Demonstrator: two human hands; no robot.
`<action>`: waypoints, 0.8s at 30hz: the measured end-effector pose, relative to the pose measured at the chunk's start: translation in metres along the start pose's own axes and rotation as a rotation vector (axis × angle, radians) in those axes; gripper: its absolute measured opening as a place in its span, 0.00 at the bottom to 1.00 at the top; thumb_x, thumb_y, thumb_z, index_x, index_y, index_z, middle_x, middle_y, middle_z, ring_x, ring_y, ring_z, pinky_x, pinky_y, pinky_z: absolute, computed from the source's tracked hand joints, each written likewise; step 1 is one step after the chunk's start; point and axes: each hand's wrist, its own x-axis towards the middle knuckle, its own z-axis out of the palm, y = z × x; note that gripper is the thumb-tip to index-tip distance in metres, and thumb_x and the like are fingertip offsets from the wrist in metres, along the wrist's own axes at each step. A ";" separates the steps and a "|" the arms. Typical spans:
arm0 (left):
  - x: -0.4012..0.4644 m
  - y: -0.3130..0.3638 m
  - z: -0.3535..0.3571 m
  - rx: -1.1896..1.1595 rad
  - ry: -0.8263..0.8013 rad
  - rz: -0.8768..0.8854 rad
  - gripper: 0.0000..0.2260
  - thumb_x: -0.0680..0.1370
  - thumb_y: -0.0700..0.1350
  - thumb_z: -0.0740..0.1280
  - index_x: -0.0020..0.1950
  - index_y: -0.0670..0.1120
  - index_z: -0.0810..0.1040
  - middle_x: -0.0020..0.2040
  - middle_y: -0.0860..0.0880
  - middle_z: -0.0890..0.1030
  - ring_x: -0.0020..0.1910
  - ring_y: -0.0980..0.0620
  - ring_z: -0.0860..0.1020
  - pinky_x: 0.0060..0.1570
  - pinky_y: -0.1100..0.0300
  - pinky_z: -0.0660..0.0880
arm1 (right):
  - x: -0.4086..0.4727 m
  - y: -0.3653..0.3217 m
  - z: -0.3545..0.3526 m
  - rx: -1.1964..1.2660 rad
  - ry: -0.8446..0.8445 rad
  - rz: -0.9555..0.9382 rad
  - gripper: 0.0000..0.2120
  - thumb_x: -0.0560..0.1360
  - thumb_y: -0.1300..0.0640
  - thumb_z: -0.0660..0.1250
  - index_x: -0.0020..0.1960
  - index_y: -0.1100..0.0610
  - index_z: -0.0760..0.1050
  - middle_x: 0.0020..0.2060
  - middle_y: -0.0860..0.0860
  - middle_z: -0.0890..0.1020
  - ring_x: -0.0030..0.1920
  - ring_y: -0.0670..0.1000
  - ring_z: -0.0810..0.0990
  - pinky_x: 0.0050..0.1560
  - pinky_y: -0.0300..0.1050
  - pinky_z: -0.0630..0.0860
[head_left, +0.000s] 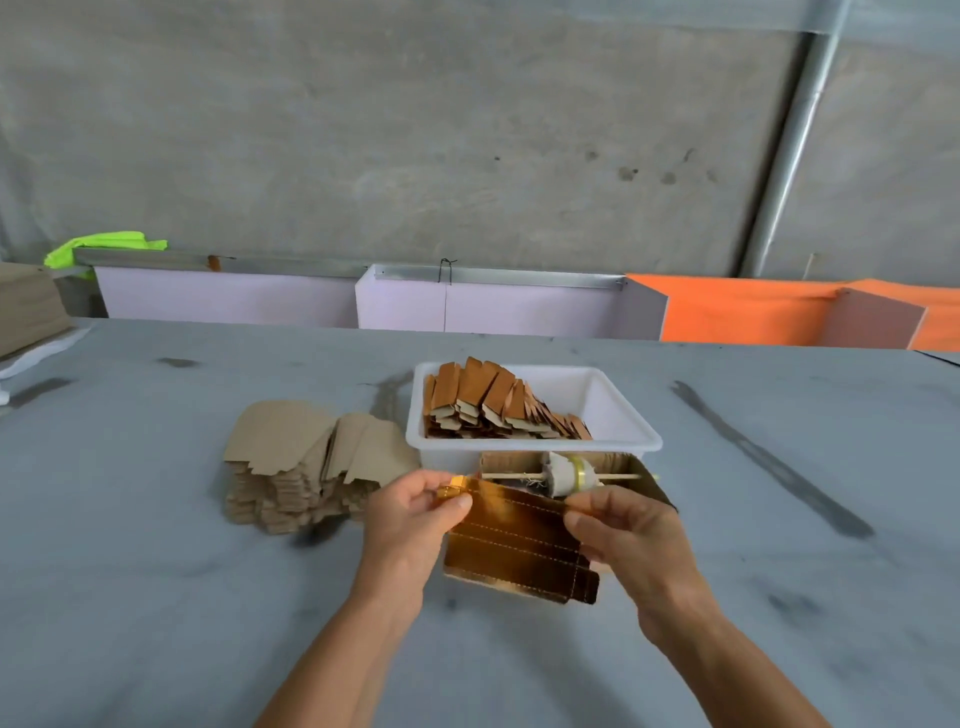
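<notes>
A shiny gold die-cut card (511, 548) with dashed fold lines hangs between both hands, just above the grey table (156, 545). My left hand (410, 512) pinches its upper left corner, where a small folded gold tab shows. At the card's right edge, my right hand (621, 535) grips it between thumb and fingers. Just behind the card, a tape spool (563, 474) sits on a thin stick.
A white plastic tub (613, 410) behind the hands holds several folded brown-gold pieces (493, 405). A stack of flat tan die-cut cards (301, 462) lies left of the tub. Pale and orange panels (727, 309) line the table's far edge. A dark streak (769, 462) marks the table at right.
</notes>
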 end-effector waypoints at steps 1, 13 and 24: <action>-0.005 -0.003 0.003 0.020 -0.034 0.022 0.07 0.71 0.33 0.71 0.44 0.44 0.81 0.37 0.51 0.84 0.36 0.62 0.81 0.33 0.74 0.73 | -0.002 0.002 -0.007 -0.027 -0.001 -0.023 0.07 0.73 0.65 0.70 0.37 0.57 0.82 0.36 0.53 0.83 0.39 0.49 0.81 0.39 0.41 0.75; -0.065 -0.043 -0.013 0.841 -0.463 0.812 0.06 0.66 0.42 0.73 0.35 0.49 0.78 0.37 0.56 0.78 0.39 0.57 0.74 0.43 0.64 0.69 | -0.060 0.056 -0.064 -0.863 -0.228 -0.817 0.05 0.69 0.62 0.70 0.38 0.53 0.79 0.38 0.43 0.79 0.38 0.45 0.77 0.35 0.42 0.75; -0.081 -0.060 -0.010 0.856 -0.402 0.558 0.03 0.68 0.49 0.72 0.35 0.51 0.83 0.38 0.57 0.76 0.44 0.62 0.69 0.48 0.64 0.64 | -0.075 0.069 -0.059 -0.922 -0.194 -0.503 0.10 0.62 0.66 0.77 0.31 0.54 0.80 0.29 0.48 0.77 0.34 0.51 0.75 0.34 0.39 0.70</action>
